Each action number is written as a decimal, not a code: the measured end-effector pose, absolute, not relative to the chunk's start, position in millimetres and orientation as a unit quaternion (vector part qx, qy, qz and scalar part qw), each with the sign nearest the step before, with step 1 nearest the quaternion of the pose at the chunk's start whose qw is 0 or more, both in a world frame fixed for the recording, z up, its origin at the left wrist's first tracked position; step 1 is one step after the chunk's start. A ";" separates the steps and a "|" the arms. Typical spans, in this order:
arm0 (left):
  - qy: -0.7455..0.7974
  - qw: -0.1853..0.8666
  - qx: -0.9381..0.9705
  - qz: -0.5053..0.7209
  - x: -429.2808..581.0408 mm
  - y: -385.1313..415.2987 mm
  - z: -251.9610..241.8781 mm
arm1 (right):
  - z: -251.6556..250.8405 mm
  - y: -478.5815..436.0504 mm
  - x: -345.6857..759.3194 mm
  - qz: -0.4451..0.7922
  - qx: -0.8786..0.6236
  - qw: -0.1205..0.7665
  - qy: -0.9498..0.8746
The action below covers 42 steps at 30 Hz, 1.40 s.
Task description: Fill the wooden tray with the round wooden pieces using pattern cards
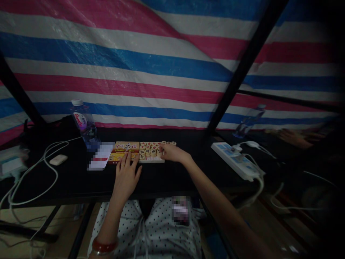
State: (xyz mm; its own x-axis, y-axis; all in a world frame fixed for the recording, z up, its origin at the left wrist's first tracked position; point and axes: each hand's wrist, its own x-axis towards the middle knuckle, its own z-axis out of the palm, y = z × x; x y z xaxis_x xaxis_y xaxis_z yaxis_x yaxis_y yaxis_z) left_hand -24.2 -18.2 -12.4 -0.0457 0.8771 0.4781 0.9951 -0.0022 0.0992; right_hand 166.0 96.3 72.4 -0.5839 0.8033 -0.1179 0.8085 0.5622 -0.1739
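Note:
A red and yellow printed box (126,146) lies on the black table, joined edge to edge with a white tray (152,161) of round wooden pieces (147,152) marked with red and dark characters. My left hand (126,176) rests on the box's front part with its fingers spread. At the tray's right side, my right hand (172,152) has its fingers bent together over the pieces; its fingertips are partly hidden, and what they hold is too small to make out. A few more round pieces (172,143) show just behind that hand.
A labelled bottle (84,124) and a blurred-out card (101,156) stand and lie left of the box. Further left are a white case (58,159) and cables. On the right are a power strip (234,160), another bottle (249,120) and another person's hand (295,138).

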 end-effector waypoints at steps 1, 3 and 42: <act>-0.692 0.140 -0.677 -0.209 -24.2 -18.4 -12.1 | 70.3 98.3 165.7 -0.102 0.457 0.011 0.884; -0.692 0.140 -0.677 -0.206 -24.0 -18.7 -11.7 | 66.7 102.5 165.7 -0.104 0.455 0.008 0.884; -0.691 0.163 -0.674 -0.204 -25.2 -15.6 -19.0 | 90.2 82.7 87.7 -0.218 0.379 0.066 0.897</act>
